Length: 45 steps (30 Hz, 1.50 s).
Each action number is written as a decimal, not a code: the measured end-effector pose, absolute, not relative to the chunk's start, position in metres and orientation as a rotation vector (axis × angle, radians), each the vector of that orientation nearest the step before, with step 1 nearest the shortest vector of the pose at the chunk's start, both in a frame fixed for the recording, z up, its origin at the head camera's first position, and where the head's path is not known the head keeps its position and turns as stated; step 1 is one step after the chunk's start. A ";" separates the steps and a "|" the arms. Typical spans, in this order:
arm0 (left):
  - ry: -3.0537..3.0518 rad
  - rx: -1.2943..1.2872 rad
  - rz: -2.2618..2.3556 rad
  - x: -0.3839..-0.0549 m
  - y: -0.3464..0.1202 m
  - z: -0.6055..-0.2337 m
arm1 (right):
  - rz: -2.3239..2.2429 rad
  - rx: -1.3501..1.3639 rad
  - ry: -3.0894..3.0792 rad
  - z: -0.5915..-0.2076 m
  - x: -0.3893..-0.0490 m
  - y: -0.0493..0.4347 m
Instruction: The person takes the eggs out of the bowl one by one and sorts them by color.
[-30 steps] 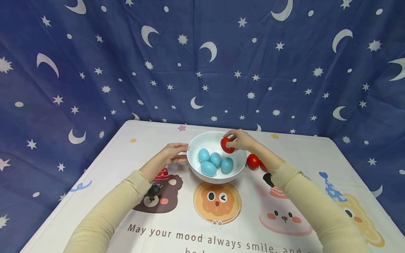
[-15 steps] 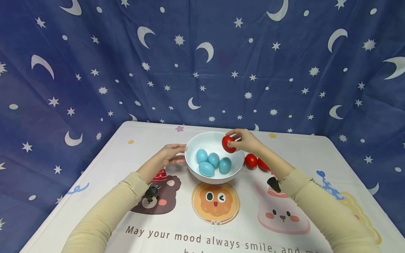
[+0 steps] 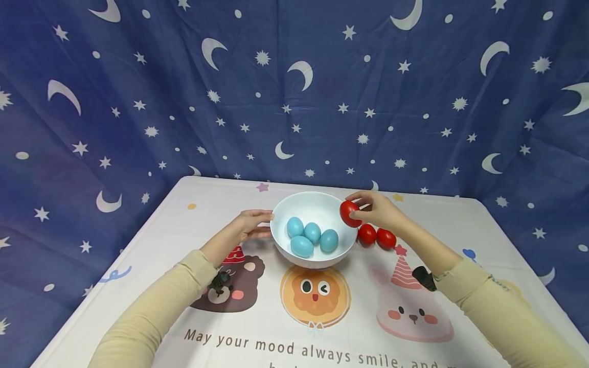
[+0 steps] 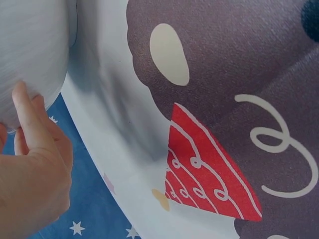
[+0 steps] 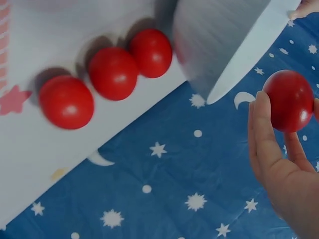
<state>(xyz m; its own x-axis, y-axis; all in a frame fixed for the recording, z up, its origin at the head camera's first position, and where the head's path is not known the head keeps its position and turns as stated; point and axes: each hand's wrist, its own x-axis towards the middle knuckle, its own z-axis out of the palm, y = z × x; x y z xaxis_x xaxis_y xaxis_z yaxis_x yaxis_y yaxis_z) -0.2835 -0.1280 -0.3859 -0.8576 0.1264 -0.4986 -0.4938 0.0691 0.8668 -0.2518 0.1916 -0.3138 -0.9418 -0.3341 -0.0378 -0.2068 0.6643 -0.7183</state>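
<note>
Several light blue eggs (image 3: 301, 246) lie inside a white bowl (image 3: 303, 204) on the table. My left hand (image 3: 248, 225) touches the bowl's left side with its fingers fairly straight near the rim; the left wrist view shows those fingers (image 4: 32, 119) against the outer wall. My right hand (image 3: 379, 209) pinches a red egg (image 3: 350, 213) between thumb and fingers, above the bowl's right rim. In the right wrist view this egg (image 5: 289, 101) is off the table and apart from the bowl.
Three more red eggs (image 5: 113, 73) rest in a row on the table beside the bowl; in the head view two of them (image 3: 367, 234) show under my right forearm. A printed white cloth (image 3: 221, 337) covers the table. A blue star-patterned curtain (image 3: 294, 102) hangs behind.
My right hand has moved rightward with the red egg, from over the bowl's inside to its right rim. My left hand stays at the bowl, and the blue eggs keep their places.
</note>
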 end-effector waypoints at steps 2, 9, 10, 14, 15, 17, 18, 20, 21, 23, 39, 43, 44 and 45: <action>1.906 -0.367 1.836 -0.283 -0.127 -0.387 | -1.122 -0.456 2.724 -0.314 -0.247 0.198; 1.909 -0.370 1.833 -0.283 -0.126 -0.388 | -1.059 -0.509 2.784 -0.312 -0.232 0.218; 1.906 -0.374 1.836 -0.283 -0.126 -0.388 | -1.053 -0.515 2.793 -0.312 -0.230 0.220; 1.899 -0.364 1.843 -0.283 -0.126 -0.389 | -1.046 -0.517 2.815 -0.312 -0.223 0.230; 1.902 -0.360 1.841 -0.283 -0.126 -0.389 | -1.045 -0.516 2.818 -0.312 -0.222 0.232; 1.908 -0.361 1.839 -0.283 -0.126 -0.389 | -1.045 -0.510 2.824 -0.312 -0.220 0.236; 1.911 -0.363 1.836 -0.283 -0.127 -0.389 | -1.047 -0.506 2.826 -0.313 -0.220 0.238; 1.916 -0.369 1.833 -0.283 -0.127 -0.389 | -1.052 -0.497 2.831 -0.314 -0.220 0.242; 1.917 -0.372 1.835 -0.283 -0.127 -0.389 | -1.055 -0.488 2.833 -0.315 -0.220 0.244; 1.912 -0.371 1.840 -0.283 -0.127 -0.389 | -1.067 -0.469 2.833 -0.317 -0.220 0.248; 1.883 -0.344 1.861 -0.283 -0.129 -0.389 | -1.143 -0.282 2.791 -0.346 -0.225 0.287; 1.878 -0.341 1.871 -0.283 -0.128 -0.388 | -1.131 -0.233 2.794 -0.353 -0.227 0.296; 1.878 -0.342 1.869 -0.283 -0.128 -0.388 | -1.134 -0.226 2.791 -0.354 -0.228 0.298; 1.877 -0.342 1.870 -0.284 -0.128 -0.388 | -1.139 -0.220 2.788 -0.356 -0.228 0.299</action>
